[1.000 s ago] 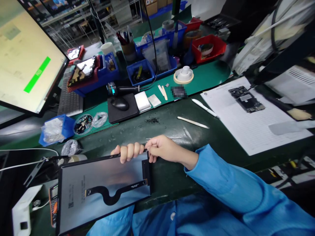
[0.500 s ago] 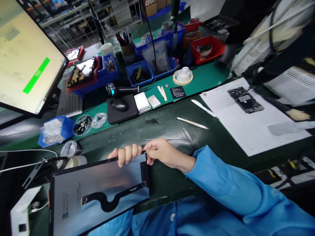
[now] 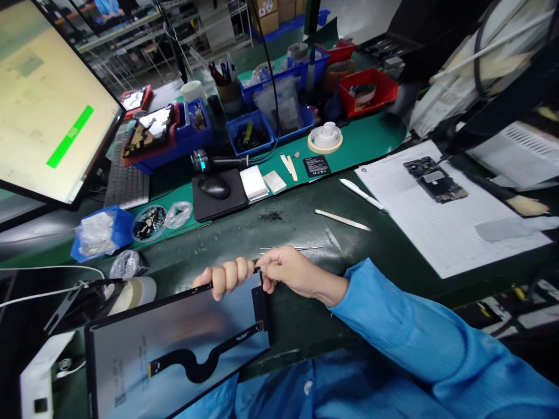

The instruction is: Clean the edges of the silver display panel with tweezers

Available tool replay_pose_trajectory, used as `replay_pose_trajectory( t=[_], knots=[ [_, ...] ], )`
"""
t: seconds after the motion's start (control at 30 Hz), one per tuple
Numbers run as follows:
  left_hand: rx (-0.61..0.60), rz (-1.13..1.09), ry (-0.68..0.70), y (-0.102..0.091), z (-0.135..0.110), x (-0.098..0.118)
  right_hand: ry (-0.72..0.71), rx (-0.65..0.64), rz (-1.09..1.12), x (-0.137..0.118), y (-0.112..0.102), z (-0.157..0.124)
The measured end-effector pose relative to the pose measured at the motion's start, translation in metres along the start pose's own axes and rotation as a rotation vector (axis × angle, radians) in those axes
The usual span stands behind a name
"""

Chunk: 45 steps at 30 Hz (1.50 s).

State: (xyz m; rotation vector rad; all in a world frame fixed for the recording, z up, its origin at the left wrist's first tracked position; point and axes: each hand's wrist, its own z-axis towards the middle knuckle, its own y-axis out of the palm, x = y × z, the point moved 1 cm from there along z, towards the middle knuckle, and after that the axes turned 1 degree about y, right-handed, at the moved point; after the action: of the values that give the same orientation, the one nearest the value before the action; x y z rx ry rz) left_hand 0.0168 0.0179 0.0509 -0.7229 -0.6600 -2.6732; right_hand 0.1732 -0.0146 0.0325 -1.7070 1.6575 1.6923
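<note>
- The screen panel (image 3: 174, 343) is tilted up at the near edge of the table (image 3: 393, 256), back side toward the camera, so its black ribbon cable (image 3: 205, 358) and the dark strip at its right end lie in plain reach.
- The left hand (image 3: 225, 276) curls its fingers (image 3: 231, 273) over the panel's top edge, pressed together, which props it steady (the thumb is hidden behind).
- The right hand (image 3: 288, 270), sleeve in blue, pinches at the panel's top right corner with fingertips closed; whether they hold a thin tool I cannot tell.
- Just beyond, tweezers (image 3: 290, 248) and a white stick (image 3: 343, 220) lie loose.
- Farther back sit the mouse (image 3: 213, 186), blue bins (image 3: 255, 131) and the monitor (image 3: 48, 99) at the far left.
</note>
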Motion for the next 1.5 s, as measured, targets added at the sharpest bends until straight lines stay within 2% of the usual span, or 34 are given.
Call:
replay_pose_trajectory(
  t=[0.2, 0.47, 0.53, 0.7, 0.8, 0.93, 1.1, 1.27, 1.4, 1.5],
  knots=[
    [0.013, 0.006, 0.012, 0.001, -0.003, -0.001, -0.016, 0.039, 0.001, 0.003, 0.001, 0.000],
    [0.049, 0.009, -0.033, -0.007, -0.013, 0.001, -0.018, 0.018, 0.023, -0.002, 0.003, -0.003],
    [0.095, 0.030, -0.019, -0.008, -0.016, -0.001, -0.008, 0.013, 0.035, -0.002, 0.003, -0.003],
    [0.134, -0.032, 0.069, -0.001, -0.014, -0.004, 0.011, 0.018, 0.059, -0.002, 0.003, -0.002],
    [0.136, -0.057, 0.057, 0.003, -0.007, -0.004, -0.007, 0.024, 0.054, -0.002, 0.003, -0.001],
    [0.101, -0.014, 0.023, 0.004, -0.002, -0.004, -0.037, 0.041, 0.046, -0.001, 0.003, -0.001],
    [0.092, -0.032, 0.068, 0.000, -0.008, -0.007, -0.035, 0.048, 0.048, -0.001, 0.004, -0.002],
    [-0.016, -0.071, 0.068, -0.004, -0.012, -0.007, -0.023, 0.034, 0.078, 0.002, 0.003, -0.002],
    [-0.014, -0.107, 0.034, -0.007, -0.012, -0.005, -0.002, 0.032, 0.089, 0.002, 0.004, -0.003],
    [-0.056, -0.113, 0.026, -0.008, -0.013, -0.005, 0.033, 0.050, 0.106, 0.002, 0.005, -0.004]
  ],
)
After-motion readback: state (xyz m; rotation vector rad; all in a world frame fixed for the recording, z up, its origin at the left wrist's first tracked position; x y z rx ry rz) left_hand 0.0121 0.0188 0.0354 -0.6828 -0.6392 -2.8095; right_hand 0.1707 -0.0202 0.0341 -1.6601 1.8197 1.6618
